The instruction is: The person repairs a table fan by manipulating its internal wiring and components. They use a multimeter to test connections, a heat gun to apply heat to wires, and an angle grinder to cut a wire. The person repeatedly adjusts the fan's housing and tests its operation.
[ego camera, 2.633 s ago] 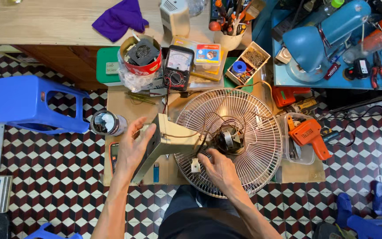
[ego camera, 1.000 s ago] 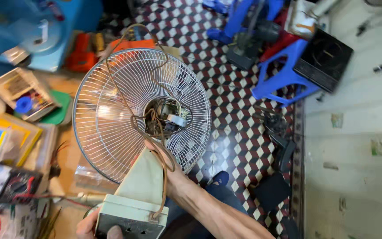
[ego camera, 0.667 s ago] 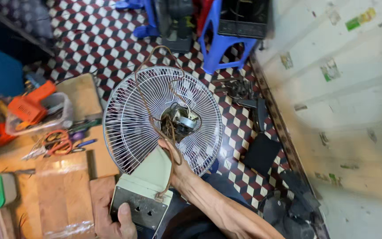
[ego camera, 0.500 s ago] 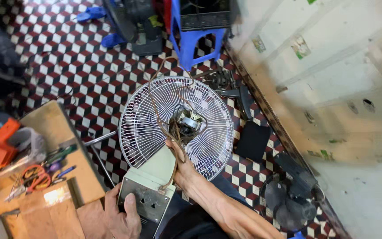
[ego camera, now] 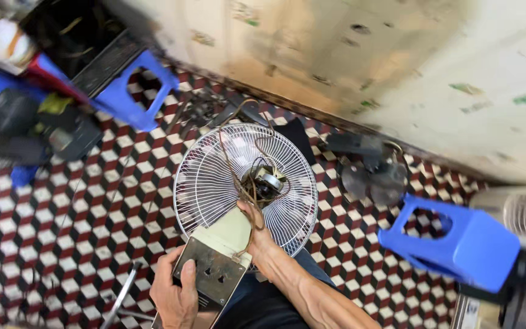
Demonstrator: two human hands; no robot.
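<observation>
- Your left hand [ego camera: 175, 291] grips the lower end of the fan base [ego camera: 214, 268] at the bottom of the view; the thumb lies across the grey metal underside plate and the other fingers wrap around the edge.
- Your right hand [ego camera: 257, 234] rests on the upper, cream-coloured part of the fan base. The fingers are bunched together around the brown wires [ego camera: 245, 183]; the exact fingertip position cannot be told.
- The fan base is tilted, underside towards you, and sits over your lap just below the fan guard [ego camera: 245, 186].
- The fan guard is a round white wire grille, lying above the chequered floor [ego camera: 62, 231]. The motor [ego camera: 266, 181] sits at its centre, with the wires looping across the grille.
- A blue plastic stool [ego camera: 455, 240] lies on its side to the right of the guard.
- A dark fan blade [ego camera: 372, 176] lies on the floor beyond the guard, near the wall [ego camera: 366, 61].
- A second blue stool [ego camera: 135, 91] stands at the upper left.
</observation>
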